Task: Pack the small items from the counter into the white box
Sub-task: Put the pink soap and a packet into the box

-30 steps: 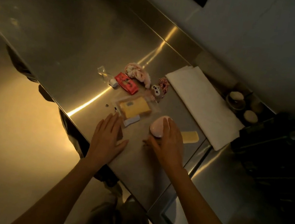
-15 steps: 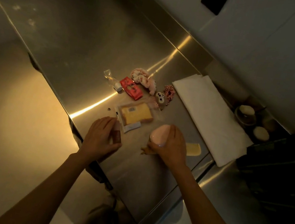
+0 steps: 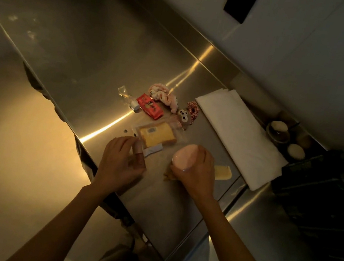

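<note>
Dim, warm light. Steel counter [image 3: 101, 58] runs diagonally; the person stands at its near edge.

White box [image 3: 237, 135]: flat, looks still folded, lying to the right of and beyond the hands, long axis running from far-left to near-right. No open cavity showing. The right hand is the nearer one to it; the left hand would have to cross over.

Right hand [image 3: 196, 173]: closed around a round pink item [image 3: 184, 159], fingers wrapped over its far side, pink face turned toward the left hand. Whether it is lifted or resting on the counter, cannot tell. A pale yellow strip [image 3: 223, 173] lies just beside that hand on the box side, and something tan [image 3: 169, 175] pokes out under the heel of the hand.

Left hand [image 3: 121, 161]: fingers curled in, pinching a small pinkish tube-like item [image 3: 138, 147] at the fingertips. Narrow grip, not spread.

Loose items beyond the hands: yellow packet [image 3: 157, 133] in clear wrap just past the left fingertips, red packet [image 3: 150, 106], pink scrunchie [image 3: 162, 94], a small owl-faced charm [image 3: 183, 114], a small white cap [image 3: 135, 105].

Judgement: both hands are loaded, and the box probably needs opening first; the carry goes rightward and away.
</note>
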Demonstrator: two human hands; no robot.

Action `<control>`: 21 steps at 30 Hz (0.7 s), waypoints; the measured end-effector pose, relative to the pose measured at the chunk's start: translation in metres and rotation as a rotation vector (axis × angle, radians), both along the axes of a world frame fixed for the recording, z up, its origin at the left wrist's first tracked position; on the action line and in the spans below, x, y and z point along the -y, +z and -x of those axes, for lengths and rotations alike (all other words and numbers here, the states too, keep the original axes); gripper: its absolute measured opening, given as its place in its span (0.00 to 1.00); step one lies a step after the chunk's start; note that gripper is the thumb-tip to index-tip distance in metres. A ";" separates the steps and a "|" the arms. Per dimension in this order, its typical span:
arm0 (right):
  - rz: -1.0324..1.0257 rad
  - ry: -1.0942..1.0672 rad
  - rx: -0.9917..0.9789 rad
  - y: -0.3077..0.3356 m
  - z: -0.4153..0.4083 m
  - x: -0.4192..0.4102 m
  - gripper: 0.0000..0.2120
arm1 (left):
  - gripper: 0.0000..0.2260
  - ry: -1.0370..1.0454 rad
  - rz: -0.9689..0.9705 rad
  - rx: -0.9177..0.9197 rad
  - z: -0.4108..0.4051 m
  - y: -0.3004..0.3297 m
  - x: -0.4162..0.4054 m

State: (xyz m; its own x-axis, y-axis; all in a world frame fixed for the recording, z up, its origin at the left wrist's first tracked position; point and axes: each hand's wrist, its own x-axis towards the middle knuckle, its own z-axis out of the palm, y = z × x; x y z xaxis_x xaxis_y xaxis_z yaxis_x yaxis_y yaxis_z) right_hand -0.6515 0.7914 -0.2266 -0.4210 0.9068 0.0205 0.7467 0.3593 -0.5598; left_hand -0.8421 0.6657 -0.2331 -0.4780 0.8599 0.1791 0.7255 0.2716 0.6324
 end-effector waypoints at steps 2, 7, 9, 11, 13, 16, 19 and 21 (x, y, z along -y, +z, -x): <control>-0.044 -0.004 -0.024 0.012 -0.005 0.007 0.49 | 0.32 -0.023 -0.053 -0.032 -0.002 0.012 -0.003; -0.146 -0.051 -0.078 0.045 -0.028 0.026 0.50 | 0.31 -0.159 -0.144 -0.043 -0.005 0.042 -0.021; -0.170 -0.112 -0.122 0.058 -0.041 0.036 0.50 | 0.33 -0.236 -0.165 -0.056 -0.013 0.053 -0.032; -0.232 -0.189 -0.135 0.069 -0.056 0.047 0.49 | 0.34 -0.319 -0.185 -0.061 -0.027 0.062 -0.043; -0.290 -0.274 -0.125 0.075 -0.073 0.061 0.48 | 0.34 -0.401 -0.220 -0.068 -0.047 0.071 -0.051; -0.314 -0.373 -0.098 0.082 -0.105 0.081 0.48 | 0.33 -0.519 -0.262 -0.080 -0.084 0.080 -0.059; -0.357 -0.455 -0.044 0.087 -0.145 0.098 0.48 | 0.31 -0.659 -0.302 -0.053 -0.123 0.083 -0.064; -0.384 -0.530 -0.017 0.092 -0.172 0.111 0.48 | 0.32 -0.736 -0.326 -0.041 -0.149 0.086 -0.063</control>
